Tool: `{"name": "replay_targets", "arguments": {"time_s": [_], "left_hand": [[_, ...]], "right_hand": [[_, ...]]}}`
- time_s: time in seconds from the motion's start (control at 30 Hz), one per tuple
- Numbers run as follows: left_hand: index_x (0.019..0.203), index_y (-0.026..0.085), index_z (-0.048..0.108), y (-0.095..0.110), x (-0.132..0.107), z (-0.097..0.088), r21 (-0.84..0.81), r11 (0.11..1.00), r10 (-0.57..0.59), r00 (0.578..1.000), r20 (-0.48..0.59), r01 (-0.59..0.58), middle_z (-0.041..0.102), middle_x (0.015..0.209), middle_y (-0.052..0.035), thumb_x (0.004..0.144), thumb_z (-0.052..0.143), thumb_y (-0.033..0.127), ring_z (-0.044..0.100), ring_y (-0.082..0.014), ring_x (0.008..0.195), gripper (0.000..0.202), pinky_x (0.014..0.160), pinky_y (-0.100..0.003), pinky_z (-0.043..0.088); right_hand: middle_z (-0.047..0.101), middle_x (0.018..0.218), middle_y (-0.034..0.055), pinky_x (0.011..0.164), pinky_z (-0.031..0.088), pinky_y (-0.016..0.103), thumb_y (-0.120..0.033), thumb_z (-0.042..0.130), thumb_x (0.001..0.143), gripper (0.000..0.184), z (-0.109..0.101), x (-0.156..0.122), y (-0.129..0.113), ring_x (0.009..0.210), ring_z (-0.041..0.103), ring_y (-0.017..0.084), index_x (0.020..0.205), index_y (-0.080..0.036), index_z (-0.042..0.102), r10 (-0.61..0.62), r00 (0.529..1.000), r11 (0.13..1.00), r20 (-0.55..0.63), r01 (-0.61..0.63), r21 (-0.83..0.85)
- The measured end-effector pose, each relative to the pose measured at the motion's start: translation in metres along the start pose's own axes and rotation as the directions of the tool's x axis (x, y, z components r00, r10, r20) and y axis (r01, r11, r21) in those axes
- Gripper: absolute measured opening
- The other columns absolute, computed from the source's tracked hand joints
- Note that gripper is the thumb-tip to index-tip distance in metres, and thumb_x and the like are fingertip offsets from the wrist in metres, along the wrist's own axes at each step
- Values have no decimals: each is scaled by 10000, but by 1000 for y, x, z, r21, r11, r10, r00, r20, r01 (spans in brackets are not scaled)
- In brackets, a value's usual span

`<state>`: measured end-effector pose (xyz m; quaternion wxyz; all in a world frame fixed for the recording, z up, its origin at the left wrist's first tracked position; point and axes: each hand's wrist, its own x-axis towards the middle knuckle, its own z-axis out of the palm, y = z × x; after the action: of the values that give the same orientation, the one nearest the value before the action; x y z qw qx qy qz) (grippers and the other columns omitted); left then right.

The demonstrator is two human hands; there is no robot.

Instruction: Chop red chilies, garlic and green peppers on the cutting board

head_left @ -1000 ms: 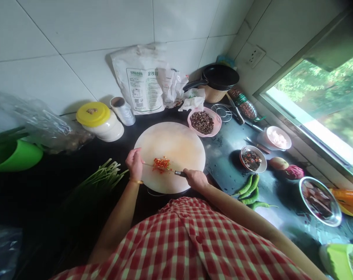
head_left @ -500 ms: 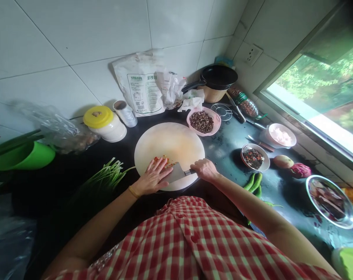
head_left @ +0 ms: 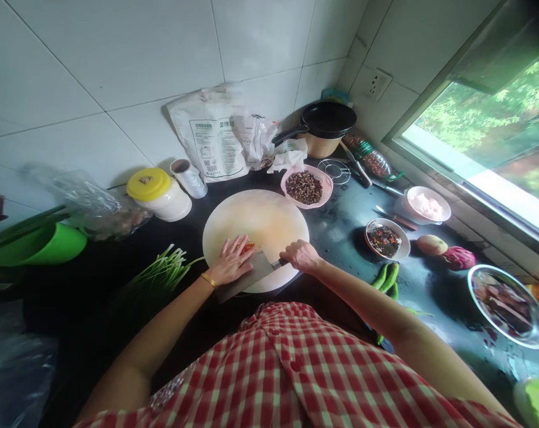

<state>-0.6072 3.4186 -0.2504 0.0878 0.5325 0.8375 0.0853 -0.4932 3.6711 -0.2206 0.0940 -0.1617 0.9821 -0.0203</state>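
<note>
A round pale cutting board (head_left: 269,220) lies on the dark counter in front of me. My right hand (head_left: 301,255) grips the handle of a cleaver (head_left: 246,274), whose flat blade lies tilted over the board's near edge. My left hand (head_left: 232,263) rests flat with fingers stretched out, covering a small heap of chopped red chilli (head_left: 248,245) just beyond the blade. A gold bangle sits on my left wrist.
Spring onions (head_left: 162,274) lie left of the board. A pink bowl of brown bits (head_left: 305,188), a small bowl of chopped spice (head_left: 385,239), green chillies (head_left: 385,278), a white bowl (head_left: 426,205) and a glass dish (head_left: 505,304) stand to the right. A yellow-lidded jar (head_left: 157,194) and a bag (head_left: 216,142) stand behind.
The cleaver went from standing edge-down in the chilli to lying flat near the board's front edge. My left hand opened flat over the chilli heap and slid toward me.
</note>
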Motion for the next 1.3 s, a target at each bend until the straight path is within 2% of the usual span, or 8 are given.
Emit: {"name": "replay_targets", "arguments": {"time_s": [0.1, 0.2, 0.27, 0.4, 0.5, 0.67, 1.03, 1.3], "left_hand": [[1384, 273, 251, -33, -15, -4, -90, 966, -252, 961, -112, 243, 92, 1492, -69, 887, 155, 497, 66, -291, 1356, 554, 1053, -538, 91], [1404, 201, 204, -49, -39, -2, -212, 837, -545, 798, -257, 504, 60, 1491, -103, 905, 19, 375, 53, -277, 1360, 559, 1047, -530, 141], [1399, 150, 222, -39, -51, 7, -188, 783, -620, 723, -305, 593, 65, 1482, -147, 904, 75, 399, 51, -303, 1355, 573, 1040, -548, 137], [1389, 94, 239, 10, -49, 33, -25, 799, -577, 756, -308, 600, 141, 1463, -176, 864, 254, 498, 71, -311, 1352, 663, 1055, -540, 84], [1385, 52, 230, 32, -35, 45, -7, 778, -596, 735, -323, 628, 169, 1451, -190, 837, 292, 542, 90, -308, 1351, 738, 1062, -532, 54], [1371, -7, 225, 31, -22, 52, -13, 761, -613, 712, -343, 649, 192, 1432, -227, 796, 333, 598, 115, -314, 1346, 841, 1064, -533, 28], [1356, -34, 245, 35, -8, 54, 13, 760, -612, 722, -322, 650, 186, 1441, -207, 815, 260, 605, 100, -285, 1353, 838, 1086, -487, 17], [1375, -14, 203, 31, -4, 42, -46, 737, -658, 700, -278, 674, 175, 1447, -204, 837, 209, 580, 82, -284, 1355, 801, 1077, -505, 62]], "right_hand": [[625, 795, 76, 624, 285, 258, -174, 409, 845, 210, -1, -12, -1, 753, 537, 159, 908, -196, 609, 95, 995, 989, -3, -94, 116], [627, 801, 36, 589, 322, 224, -238, 476, 809, 179, 7, -32, -13, 697, 556, 133, 959, -209, 569, 245, 969, 884, 7, -226, 410], [590, 652, -17, 529, 341, 208, -294, 499, 790, 181, 19, -44, -26, 560, 541, 113, 944, -203, 526, 359, 929, 683, 84, -323, 655], [403, 403, -117, 365, 315, 196, -364, 459, 795, 173, 39, -54, -50, 309, 419, 94, 854, -206, 421, 471, 827, 175, 306, -428, 887], [391, 373, -128, 319, 313, 190, -352, 473, 772, 168, 46, -49, -58, 275, 404, 94, 804, -212, 384, 501, 780, 7, 374, -435, 900], [394, 361, -133, 294, 305, 176, -317, 474, 765, 150, 48, -33, -62, 255, 416, 93, 801, -212, 373, 526, 743, -47, 413, -459, 887], [485, 477, -91, 357, 340, 184, -254, 551, 730, 194, 55, 7, -118, 344, 460, 76, 883, -185, 454, 433, 782, -51, 449, -475, 878], [400, 375, -129, 285, 284, 166, -287, 542, 708, 190, 41, 14, -131, 273, 351, 59, 794, -199, 397, 219, 888, -315, 403, -327, 891]]}}
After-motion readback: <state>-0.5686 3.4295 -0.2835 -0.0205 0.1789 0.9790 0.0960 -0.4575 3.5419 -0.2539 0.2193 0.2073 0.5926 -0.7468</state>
